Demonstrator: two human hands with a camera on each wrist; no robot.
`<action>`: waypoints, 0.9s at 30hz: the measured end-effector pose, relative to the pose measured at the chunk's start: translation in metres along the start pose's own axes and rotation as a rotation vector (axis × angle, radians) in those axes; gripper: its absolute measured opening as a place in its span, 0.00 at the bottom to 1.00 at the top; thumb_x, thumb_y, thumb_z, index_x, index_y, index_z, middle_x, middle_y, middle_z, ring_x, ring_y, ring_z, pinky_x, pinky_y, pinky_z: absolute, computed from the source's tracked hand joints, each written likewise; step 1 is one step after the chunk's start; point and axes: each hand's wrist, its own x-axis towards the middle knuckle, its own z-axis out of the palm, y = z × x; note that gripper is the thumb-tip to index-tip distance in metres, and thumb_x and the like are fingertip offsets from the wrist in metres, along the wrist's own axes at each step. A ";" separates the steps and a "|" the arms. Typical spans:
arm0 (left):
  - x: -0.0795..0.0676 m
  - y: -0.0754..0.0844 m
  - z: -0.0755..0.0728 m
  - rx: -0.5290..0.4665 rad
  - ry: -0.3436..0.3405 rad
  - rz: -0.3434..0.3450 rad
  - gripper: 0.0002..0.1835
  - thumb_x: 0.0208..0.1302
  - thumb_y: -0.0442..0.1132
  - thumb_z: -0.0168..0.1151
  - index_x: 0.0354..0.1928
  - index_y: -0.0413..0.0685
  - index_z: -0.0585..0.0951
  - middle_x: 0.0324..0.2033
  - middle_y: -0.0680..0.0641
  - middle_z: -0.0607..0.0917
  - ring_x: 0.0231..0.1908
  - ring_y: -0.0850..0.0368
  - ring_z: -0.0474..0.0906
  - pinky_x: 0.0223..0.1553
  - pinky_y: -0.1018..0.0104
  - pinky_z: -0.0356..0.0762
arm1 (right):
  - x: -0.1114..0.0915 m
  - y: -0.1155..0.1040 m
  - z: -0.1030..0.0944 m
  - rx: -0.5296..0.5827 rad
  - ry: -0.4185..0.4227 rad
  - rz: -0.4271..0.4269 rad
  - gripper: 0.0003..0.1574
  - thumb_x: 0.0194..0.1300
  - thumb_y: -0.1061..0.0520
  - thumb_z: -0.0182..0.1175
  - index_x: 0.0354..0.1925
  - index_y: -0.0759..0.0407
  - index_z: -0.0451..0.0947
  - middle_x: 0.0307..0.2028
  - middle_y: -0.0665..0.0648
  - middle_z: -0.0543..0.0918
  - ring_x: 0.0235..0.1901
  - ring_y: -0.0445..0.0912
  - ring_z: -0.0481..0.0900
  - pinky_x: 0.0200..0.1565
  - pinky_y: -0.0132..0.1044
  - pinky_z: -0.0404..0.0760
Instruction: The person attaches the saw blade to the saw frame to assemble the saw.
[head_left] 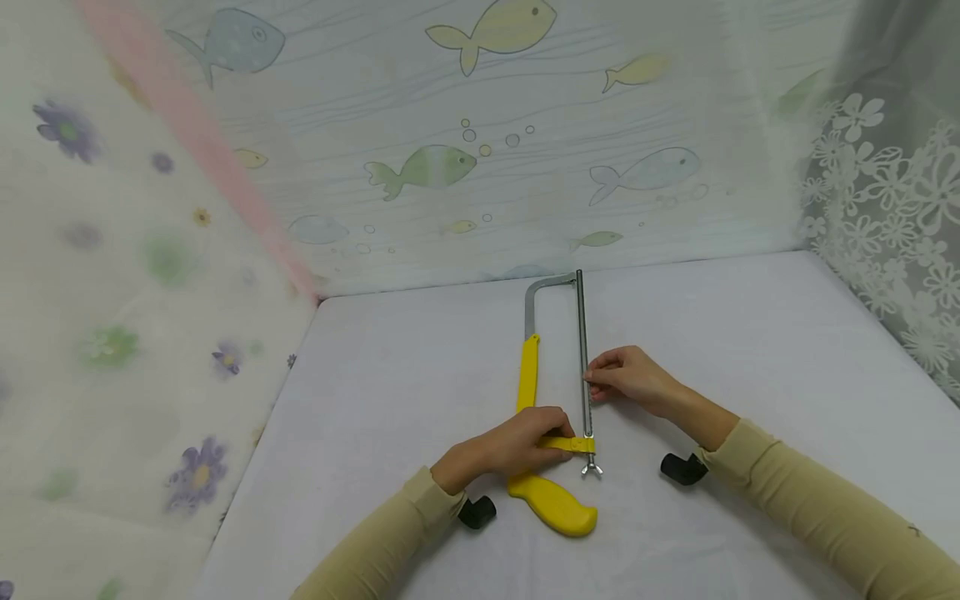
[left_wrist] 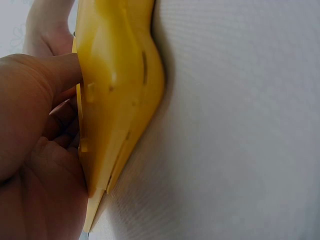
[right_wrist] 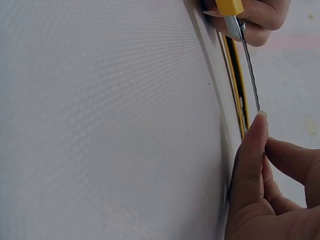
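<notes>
Left hand [head_left: 517, 442] grips a yellow-and-silver C-shaped hacksaw [head_left: 528, 371]; right hand [head_left: 633, 379] pinches its serrated grey blade [head_left: 581, 333]; textured white cloth [head_left: 405, 375] spreads around.

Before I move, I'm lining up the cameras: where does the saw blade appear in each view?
Head: saw blade right of centre, running lengthwise up the picture.
Left wrist: not in it.
Right wrist: saw blade upper right, slanting down to the right hand.
Shared landmark: the left hand, in all three.
</notes>
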 end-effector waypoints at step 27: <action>-0.002 0.000 0.005 0.005 0.018 0.008 0.09 0.64 0.44 0.60 0.44 0.53 0.75 0.38 0.61 0.76 0.38 0.70 0.70 0.43 0.81 0.68 | 0.001 0.000 -0.001 -0.004 -0.057 0.023 0.19 0.66 0.63 0.56 0.48 0.80 0.71 0.33 0.63 0.81 0.31 0.46 0.82 0.37 0.38 0.82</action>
